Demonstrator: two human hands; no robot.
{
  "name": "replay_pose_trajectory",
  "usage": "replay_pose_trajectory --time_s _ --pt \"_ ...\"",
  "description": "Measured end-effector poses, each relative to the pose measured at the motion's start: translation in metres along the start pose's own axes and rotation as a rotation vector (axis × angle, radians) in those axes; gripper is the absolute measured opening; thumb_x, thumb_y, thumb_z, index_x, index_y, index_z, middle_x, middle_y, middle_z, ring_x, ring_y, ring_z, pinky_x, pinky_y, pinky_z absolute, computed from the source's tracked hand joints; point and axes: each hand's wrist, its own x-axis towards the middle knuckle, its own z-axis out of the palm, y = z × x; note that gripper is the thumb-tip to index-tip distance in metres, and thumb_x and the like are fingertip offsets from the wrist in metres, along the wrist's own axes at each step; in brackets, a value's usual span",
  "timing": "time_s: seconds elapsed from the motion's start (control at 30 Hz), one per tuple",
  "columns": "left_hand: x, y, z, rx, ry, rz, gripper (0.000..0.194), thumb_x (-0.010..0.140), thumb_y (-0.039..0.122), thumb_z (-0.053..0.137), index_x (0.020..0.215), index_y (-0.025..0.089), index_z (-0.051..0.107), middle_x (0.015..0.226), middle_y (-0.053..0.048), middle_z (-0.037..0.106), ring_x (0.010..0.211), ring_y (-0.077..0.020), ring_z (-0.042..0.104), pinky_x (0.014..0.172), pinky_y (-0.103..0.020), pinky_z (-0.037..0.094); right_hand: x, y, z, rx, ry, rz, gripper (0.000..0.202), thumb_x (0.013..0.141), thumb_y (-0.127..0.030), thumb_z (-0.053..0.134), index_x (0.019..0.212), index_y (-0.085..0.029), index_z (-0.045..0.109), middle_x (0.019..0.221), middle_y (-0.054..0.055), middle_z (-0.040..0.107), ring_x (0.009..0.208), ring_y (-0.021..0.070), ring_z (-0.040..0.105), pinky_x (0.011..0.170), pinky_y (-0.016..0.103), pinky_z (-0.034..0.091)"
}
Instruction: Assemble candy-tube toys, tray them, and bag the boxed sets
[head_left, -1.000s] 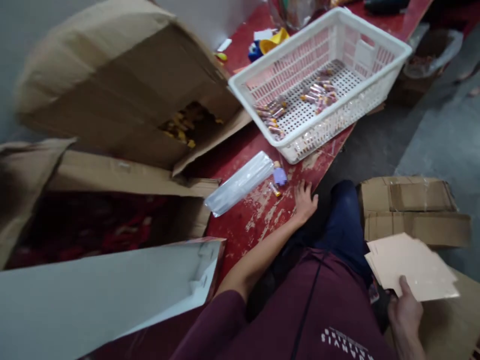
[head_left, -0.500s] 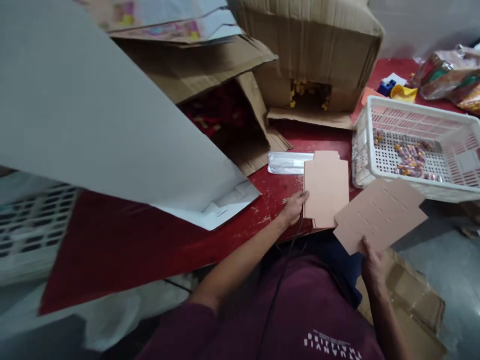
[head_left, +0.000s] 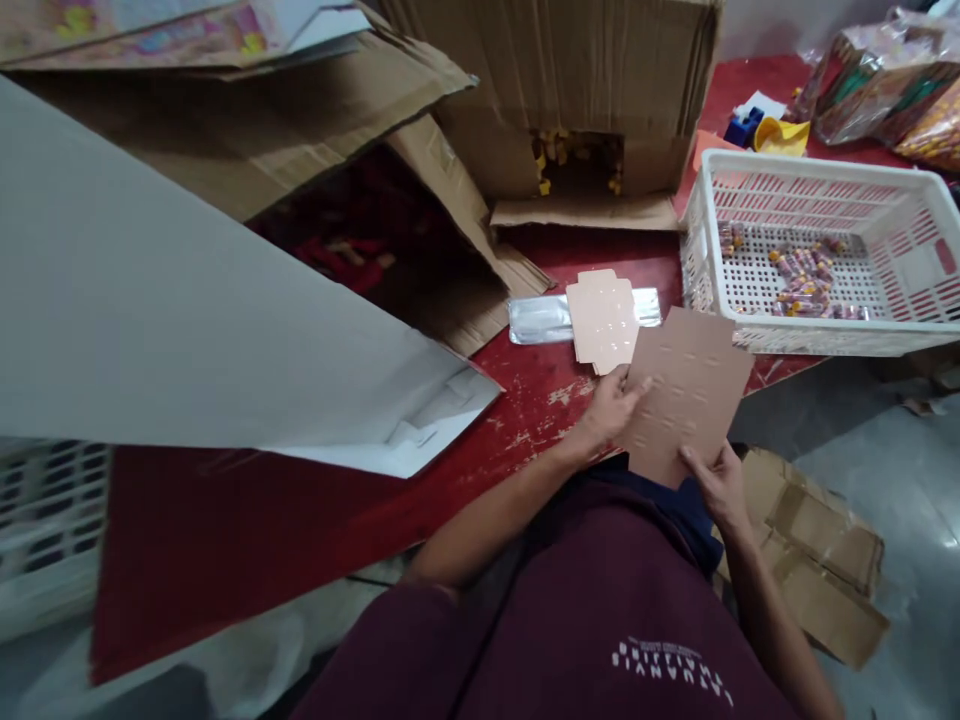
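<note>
**Both hands on the brown card, small stack just past the left one**

So the step in hand, as far as I can judge, is handling the flat brown card [head_left: 686, 385]. The left hand [head_left: 606, 412] is gripping its left side with the thumb on the face, and the right hand [head_left: 724, 486] is pinching the near edge. Can't tell if it's one sheet or a few. There are little slits or bumps in rows on it.

IMO the next move calls for keeping both edges under control, and for one hand to ease off if the card has to be turned or set down.

Where stuff is: the card is between the hands and reaches out beyond them, tilted. Just beyond the left fingertips there's a small stack of paler cards [head_left: 602, 315] lying across a clear plastic packet [head_left: 538, 320] on the red surface [head_left: 517, 395]. Can't tell if those fingers touch the stack. Beyond the hands and off to the right is the white basket [head_left: 840, 333] with little wrapped tubes [head_left: 802, 275] in it.
</note>
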Motion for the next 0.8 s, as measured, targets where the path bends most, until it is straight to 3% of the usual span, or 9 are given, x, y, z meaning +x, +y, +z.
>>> replay_pose_trajectory --time_s 0.17,0.33,0.4,0.57,0.63,0.73,0.77,0.8 --pt "-0.029 -0.005 0.019 0.038 0.128 0.032 0.048 0.087 0.049 0.071 0.12 0.017 0.061 0.126 -0.016 0.069 0.117 -0.0278 0.066 0.106 -0.045 0.051 0.018 -0.017 0.019 -0.115 0.129 -0.164 0.068 0.075 -0.049 0.083 0.127 -0.016 0.055 0.126 0.015 0.067 0.113 0.0252 0.065 0.102 0.043 0.052" --pt "-0.038 0.007 0.022 0.038 0.09 -0.016 0.069 0.069 0.05 0.089 0.121 0.014 0.062 0.122 -0.017 0.072 0.112 -0.03 0.069 0.101 -0.045 0.053 0.025 -0.038 0.029 -0.065 0.143 -0.087 0.067 0.067 -0.056 0.087 0.113 -0.016 0.059 0.113 0.013 0.072 0.102 0.0255 0.068 0.092 0.04 0.056" --pt "-0.041 0.014 0.022 -0.062 0.009 -0.106 0.067 0.064 0.05 0.092 0.113 0.013 0.067 0.116 -0.016 0.074 0.105 -0.0303 0.071 0.095 -0.043 0.056 0.023 -0.044 0.028 0.009 0.057 -0.005 0.068 0.062 -0.057 0.089 0.109 -0.017 0.062 0.111 0.013 0.074 0.1 0.0265 0.069 0.089 0.039 0.057" --pt "-0.044 0.016 0.02 -0.347 -0.321 -0.323 0.067 0.065 0.055 0.088 0.113 0.012 0.069 0.111 -0.017 0.075 0.101 -0.032 0.072 0.091 -0.043 0.057 0.013 -0.049 0.023 0.364 -0.375 0.232 0.061 0.066 -0.055 0.089 0.111 -0.018 0.07 0.109 0.011 0.077 0.094 0.0271 0.073 0.087 0.041 0.058" --pt "-0.043 0.014 0.019 -0.227 -0.258 -0.235 0.076 0.065 0.058 0.087 0.123 0.014 0.064 0.118 -0.017 0.073 0.108 -0.0327 0.07 0.098 -0.047 0.055 0.013 -0.05 0.021 0.374 -0.4 0.249 0.059 0.07 -0.055 0.086 0.114 -0.019 0.071 0.112 0.011 0.076 0.094 0.0263 0.073 0.087 0.04 0.058" --pt "-0.04 0.019 0.013 0.259 0.1 0.138 0.086 0.069 0.056 0.086 0.14 0.018 0.053 0.138 -0.018 0.063 0.132 -0.0339 0.057 0.116 -0.055 0.04 0.02 -0.048 0.019 0.158 -0.27 0.171 0.057 0.069 -0.054 0.087 0.109 -0.016 0.071 0.108 0.01 0.077 0.092 0.0256 0.07 0.083 0.036 0.056" --pt "-0.039 0.023 0.011 0.434 0.169 0.27 0.087 0.071 0.056 0.085 0.143 0.019 0.051 0.143 -0.018 0.058 0.139 -0.0347 0.05 0.121 -0.056 0.034 0.022 -0.048 0.019 0.067 -0.248 0.135 0.056 0.068 -0.053 0.087 0.107 -0.015 0.071 0.105 0.01 0.077 0.092 0.0257 0.069 0.081 0.036 0.055" --pt "-0.037 0.029 0.008 0.581 0.168 0.375 0.087 0.073 0.056 0.084 0.145 0.018 0.051 0.147 -0.019 0.055 0.144 -0.0358 0.045 0.124 -0.055 0.029 0.024 -0.048 0.02 -0.009 -0.259 0.103 0.055 0.068 -0.053 0.086 0.105 -0.014 0.071 0.103 0.01 0.077 0.091 0.0257 0.069 0.08 0.035 0.054"
